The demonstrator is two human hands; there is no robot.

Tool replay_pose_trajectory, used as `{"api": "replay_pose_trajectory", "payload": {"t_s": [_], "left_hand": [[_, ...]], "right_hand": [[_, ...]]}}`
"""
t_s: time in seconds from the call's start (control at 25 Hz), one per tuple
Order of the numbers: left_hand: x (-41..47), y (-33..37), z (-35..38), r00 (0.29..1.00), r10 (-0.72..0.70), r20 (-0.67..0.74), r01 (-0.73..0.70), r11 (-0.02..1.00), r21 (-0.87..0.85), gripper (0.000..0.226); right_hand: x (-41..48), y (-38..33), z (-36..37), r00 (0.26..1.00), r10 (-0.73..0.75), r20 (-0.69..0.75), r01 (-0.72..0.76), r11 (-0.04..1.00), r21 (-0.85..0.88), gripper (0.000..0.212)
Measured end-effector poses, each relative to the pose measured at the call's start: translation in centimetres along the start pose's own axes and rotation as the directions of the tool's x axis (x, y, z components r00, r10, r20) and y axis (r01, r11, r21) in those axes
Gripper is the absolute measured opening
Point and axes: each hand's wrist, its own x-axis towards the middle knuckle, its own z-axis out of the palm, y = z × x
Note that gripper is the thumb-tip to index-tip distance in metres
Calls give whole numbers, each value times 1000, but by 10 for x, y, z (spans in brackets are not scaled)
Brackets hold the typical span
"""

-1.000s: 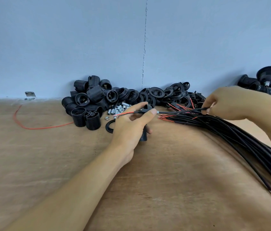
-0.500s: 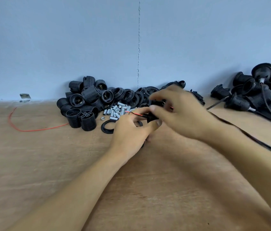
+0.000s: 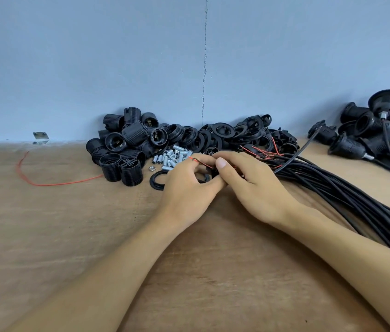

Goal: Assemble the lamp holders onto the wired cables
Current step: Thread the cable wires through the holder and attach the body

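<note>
- Since 1 second earlier, your right hand [image 3: 256, 188] had left the cable bundle [image 3: 338, 188] and come across to meet your left hand [image 3: 186, 188], low over the wooden table [image 3: 69, 236].
- Both hands were together, fingers curled and pinching 1 small black holder part [image 3: 214, 173]. A red lead [image 3: 203, 165] poked out over your left knuckles, so you were probably feeding a cable end through it.
- Your fingers hid most of that part.
- Threaded holder shells [image 3: 122, 149], rings [image 3: 225, 137] and metal sleeves [image 3: 172, 156] lay just beyond, probably for easy reach. Finished holders [image 3: 376, 133] were stacked well apart at the far right.
</note>
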Motion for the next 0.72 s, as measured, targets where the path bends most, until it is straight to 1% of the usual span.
{"api": "replay_pose_trajectory", "payload": {"t_s": [0.12, 0.24, 0.36, 0.44, 0.56, 0.64, 0.72], "left_hand": [[-1, 2, -2, 1000, -21, 18, 21, 1000, 2, 27], [-3, 6, -4, 999, -2, 41, 1, 1000, 10, 35], [-2, 4, -9, 995, -37, 92, 31, 997, 64, 61], [-2, 2, -14, 988, -59, 145, 42, 992, 117, 71], [-3, 3, -21, 974, -52, 221, 4, 977, 213, 74], [-2, 7, -26, 963, -64, 261, -7, 965, 261, 72], [-1, 8, -28, 963, -78, 256, -10, 946, 323, 66]], "right_hand": [[1, 2, -2, 1000, 21, -8, -22, 999, -50, 33], [-1, 2, -4, 998, 21, -56, -28, 990, -135, 30], [-3, 4, -9, 994, 5, -111, -27, 980, -199, 28], [-4, 7, -14, 991, 26, -130, -62, 960, -275, 29], [-5, 16, -16, 994, 60, -95, -95, 895, -435, 29], [-4, 18, -15, 993, 80, -90, -111, 899, -425, 24], [-3, 19, -14, 992, 82, -96, -113, 921, -372, 22]]}}
